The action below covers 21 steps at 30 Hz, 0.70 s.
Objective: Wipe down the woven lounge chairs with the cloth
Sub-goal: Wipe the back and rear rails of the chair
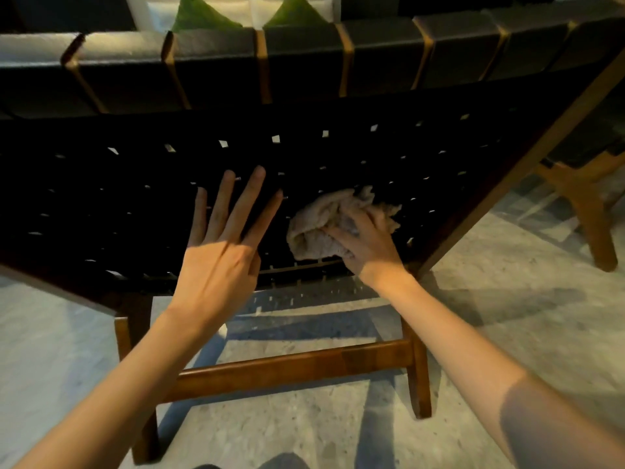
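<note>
A lounge chair (372, 154) with black woven straps on a brown wooden frame fills the upper half of the head view; I see the back of its backrest. My right hand (367, 243) grips a crumpled beige cloth (318, 228) and holds it against the lower part of the weave. My left hand (223, 252) lies to the left of the cloth, fingers straight and spread, against the black straps.
A wooden crossbar (291, 368) joins the chair's rear legs near the pale stone floor (507, 299). A second chair's wooden leg (590, 214) stands at the right. Green and white cushions (203, 15) show beyond the chair's top edge.
</note>
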Tool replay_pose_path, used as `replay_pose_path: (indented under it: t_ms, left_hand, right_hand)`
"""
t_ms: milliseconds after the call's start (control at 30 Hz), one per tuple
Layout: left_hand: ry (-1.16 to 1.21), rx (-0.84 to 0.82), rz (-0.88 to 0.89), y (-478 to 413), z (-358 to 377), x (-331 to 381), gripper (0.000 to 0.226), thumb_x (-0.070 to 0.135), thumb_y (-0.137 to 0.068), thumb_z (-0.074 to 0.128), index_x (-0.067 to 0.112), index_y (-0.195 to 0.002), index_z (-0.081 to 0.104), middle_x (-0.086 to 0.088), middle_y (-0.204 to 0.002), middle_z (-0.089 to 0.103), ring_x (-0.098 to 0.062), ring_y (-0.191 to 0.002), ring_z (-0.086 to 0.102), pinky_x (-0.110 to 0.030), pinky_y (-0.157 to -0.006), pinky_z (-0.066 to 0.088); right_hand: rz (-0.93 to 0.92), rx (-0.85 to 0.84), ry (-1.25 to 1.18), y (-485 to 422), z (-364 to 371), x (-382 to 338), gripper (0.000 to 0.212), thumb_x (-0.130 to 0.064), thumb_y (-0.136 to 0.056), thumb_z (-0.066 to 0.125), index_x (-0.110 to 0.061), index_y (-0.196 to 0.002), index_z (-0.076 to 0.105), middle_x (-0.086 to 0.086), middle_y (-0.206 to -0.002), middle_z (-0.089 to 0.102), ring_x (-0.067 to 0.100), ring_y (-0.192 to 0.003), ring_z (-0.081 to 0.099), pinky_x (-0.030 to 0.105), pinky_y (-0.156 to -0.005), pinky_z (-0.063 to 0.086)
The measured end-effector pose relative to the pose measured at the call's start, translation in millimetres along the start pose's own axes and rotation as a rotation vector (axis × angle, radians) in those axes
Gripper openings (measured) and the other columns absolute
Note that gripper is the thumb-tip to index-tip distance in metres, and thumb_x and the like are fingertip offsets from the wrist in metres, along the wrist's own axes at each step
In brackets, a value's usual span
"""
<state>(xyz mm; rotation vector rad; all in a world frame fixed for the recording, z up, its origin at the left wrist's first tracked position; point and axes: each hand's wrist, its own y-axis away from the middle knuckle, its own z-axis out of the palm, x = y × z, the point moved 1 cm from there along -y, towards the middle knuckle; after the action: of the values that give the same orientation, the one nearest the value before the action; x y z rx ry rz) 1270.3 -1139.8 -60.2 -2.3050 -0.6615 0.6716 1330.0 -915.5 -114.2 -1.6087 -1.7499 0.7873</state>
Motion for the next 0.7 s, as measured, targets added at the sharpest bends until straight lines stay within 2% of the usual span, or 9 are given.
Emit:
replay_pose_path:
  t_ms: [67, 100, 167, 233, 400, 467, 533, 600, 700]
  left_hand:
    - [-0.018, -0.016, 0.008, 5.2, 2.6, -3.1, 0.080, 0.004, -0.082, 0.065, 0.018, -0.150, 0.025, -0.010, -0.158, 0.003, -0.033, -0.145, -0.003, -0.055, -0.117, 0.005]
    - [-0.026, -0.022, 0.013, 6.9, 3.4, -4.1, 0.081, 0.004, -0.082, 0.065, 0.018, -0.150, 0.025, -0.010, -0.158, 0.004, -0.033, -0.145, -0.003, -0.055, -0.117, 0.005]
    - [-0.031, -0.037, 0.022, 9.6, 4.9, -5.2, 0.081, 0.003, -0.082, 0.065, 0.018, -0.150, 0.024, -0.010, -0.158, 0.003, -0.033, -0.145, -0.003, -0.055, -0.117, 0.006]
    - [-0.031, -0.045, 0.027, 10.4, 5.2, -6.1, 0.081, 0.003, -0.083, 0.064, 0.019, -0.150, 0.022, -0.009, -0.159, 0.001, -0.033, -0.145, -0.004, -0.055, -0.117, 0.007]
    - [-0.013, -0.039, 0.037, 11.7, -4.3, -9.0, 0.084, -0.002, -0.081, 0.062, 0.020, -0.151, 0.020, -0.010, -0.158, 0.001, -0.033, -0.145, -0.001, -0.056, -0.116, 0.009]
    - [-0.019, -0.039, 0.018, 15.4, -11.2, -15.0, 0.086, -0.002, -0.080, 0.064, 0.021, -0.151, 0.020, -0.012, -0.158, 0.002, -0.034, -0.145, -0.002, -0.057, -0.116, 0.008]
    - [-0.030, -0.033, -0.014, 19.9, -18.3, -23.9, 0.087, -0.002, -0.080, 0.065, 0.022, -0.151, 0.020, -0.013, -0.158, 0.001, -0.035, -0.145, -0.003, -0.057, -0.116, 0.006]
    - [-0.037, -0.043, -0.050, 23.3, -24.6, -32.6, 0.090, -0.002, -0.077, 0.068, 0.024, -0.150, 0.022, -0.015, -0.158, 0.002, -0.037, -0.144, -0.003, -0.059, -0.115, 0.006]
    - [-0.014, -0.031, -0.093, 24.9, -33.6, -42.4, 0.091, -0.002, -0.069, 0.075, 0.023, -0.144, 0.031, -0.016, -0.158, 0.004, -0.036, -0.144, -0.008, -0.061, -0.114, 0.006]
  right_hand:
    - [0.041, -0.173, -0.027, 18.9, 26.5, 0.3, 0.052, 0.004, -0.053, 0.087, -0.010, -0.102, 0.074, 0.019, -0.124, 0.059, 0.031, -0.110, 0.034, 0.049, -0.073, 0.056]
    - [0.077, -0.318, -0.037, 28.8, 40.3, -1.0, 0.050, 0.001, -0.067, 0.080, -0.011, -0.114, 0.069, 0.019, -0.135, 0.051, 0.031, -0.121, 0.030, 0.048, -0.087, 0.053]
    - [0.194, -0.599, -0.019, 49.3, 61.5, -3.9, 0.049, -0.011, -0.091, 0.056, -0.018, -0.139, 0.048, 0.007, -0.156, 0.022, 0.028, -0.141, 0.013, 0.042, -0.113, 0.026]
    - [0.248, -0.647, -0.029, 52.2, 69.9, -6.4, 0.048, -0.017, -0.095, 0.047, -0.023, -0.142, 0.043, 0.003, -0.158, 0.013, 0.027, -0.143, 0.007, 0.038, -0.116, 0.013]
    - [0.384, -0.777, -0.149, 28.7, 40.6, -15.6, 0.047, -0.016, -0.097, 0.045, -0.027, -0.143, 0.040, 0.002, -0.156, 0.017, 0.023, -0.141, 0.015, 0.042, -0.115, 0.020]
    - [0.333, -0.673, -0.221, 25.3, 6.8, -33.5, 0.052, 0.005, -0.090, 0.046, -0.020, -0.136, 0.050, 0.004, -0.150, 0.029, 0.025, -0.137, 0.024, 0.040, -0.109, 0.030]
    - [0.178, -0.355, -0.264, 14.4, -34.9, -58.6, 0.060, 0.017, -0.079, 0.047, -0.014, -0.129, 0.059, 0.009, -0.138, 0.043, 0.029, -0.126, 0.033, 0.043, -0.098, 0.041]
    - [-0.035, -0.027, -0.216, -8.5, -70.3, -75.7, 0.061, 0.017, -0.074, 0.044, -0.010, -0.125, 0.062, 0.008, -0.129, 0.043, 0.030, -0.114, 0.036, 0.035, -0.091, 0.041]
    - [-0.120, 0.193, -0.121, -56.5, -103.6, -86.6, 0.055, 0.014, -0.074, 0.050, -0.008, -0.123, 0.063, 0.011, -0.125, 0.045, 0.030, -0.107, 0.037, 0.029, -0.083, 0.040]
